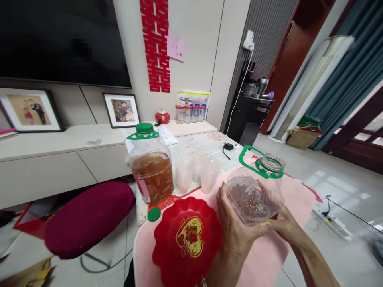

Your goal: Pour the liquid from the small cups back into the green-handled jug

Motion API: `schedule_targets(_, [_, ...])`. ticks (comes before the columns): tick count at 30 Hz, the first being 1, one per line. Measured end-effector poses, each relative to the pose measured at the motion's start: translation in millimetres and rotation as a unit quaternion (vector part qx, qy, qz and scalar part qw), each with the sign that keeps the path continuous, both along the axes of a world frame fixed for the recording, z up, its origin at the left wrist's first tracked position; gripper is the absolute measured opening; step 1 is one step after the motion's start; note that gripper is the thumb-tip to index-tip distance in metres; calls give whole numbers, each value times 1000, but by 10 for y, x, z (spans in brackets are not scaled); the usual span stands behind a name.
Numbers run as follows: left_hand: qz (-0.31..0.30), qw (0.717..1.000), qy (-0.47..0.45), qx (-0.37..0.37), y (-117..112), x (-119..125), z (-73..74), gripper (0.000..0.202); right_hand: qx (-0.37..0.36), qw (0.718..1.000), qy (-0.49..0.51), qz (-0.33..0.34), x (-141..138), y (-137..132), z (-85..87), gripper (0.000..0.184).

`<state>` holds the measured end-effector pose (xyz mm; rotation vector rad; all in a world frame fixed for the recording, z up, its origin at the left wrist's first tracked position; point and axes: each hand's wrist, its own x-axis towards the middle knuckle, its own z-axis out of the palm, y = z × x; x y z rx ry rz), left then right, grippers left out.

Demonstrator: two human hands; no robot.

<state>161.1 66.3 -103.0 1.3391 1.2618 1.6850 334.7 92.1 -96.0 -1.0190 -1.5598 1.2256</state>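
Both of my hands grip a clear plastic jar with a green handle and an uncapped mouth, tilted so its base faces me. My left hand wraps its near left side, and my right hand holds the lower right. Droplets speckle its inside. Left of my hands lies a red scalloped tray with a gold heart print. A loose green cap rests beside the tray. Farther back stands a capped plastic jar of amber-brown liquid, with several clear plastic cups to its right.
A pink cloth covers the near table. A black tape measure lies farther back. Red-lidded jars and a red pot stand on the cabinet. A maroon stool is at left; a power strip lies on the floor at right.
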Motion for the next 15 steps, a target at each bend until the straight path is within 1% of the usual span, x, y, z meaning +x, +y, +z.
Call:
schedule_targets(2, [-4, 1000, 13, -4, 10, -6, -7, 143, -19, 999, 24, -9, -23, 2, 3, 114])
schedule_targets(5, [-11, 999, 38, -13, 12, -39, -22, 140, -40, 998, 38, 2, -29, 5, 2, 114])
schedule_targets(8, [-18, 997, 66, -26, 20, -66, -41, 139, -31, 999, 40, 12, -31, 6, 1, 115])
schedule_targets(11, [-20, 995, 90, -47, 2, -60, -44, 141, -11, 999, 42, 3, -58, -4, 17, 117])
schedule_targets(13, [-17, 992, 105, -61, -84, -54, -24, 141, -5, 999, 43, -1, -82, -24, 27, 112])
schedule_targets(15, [-22, 990, 121, -72, -262, -85, 26, 137, -2, 998, 61, -6, -96, -71, 18, 104])
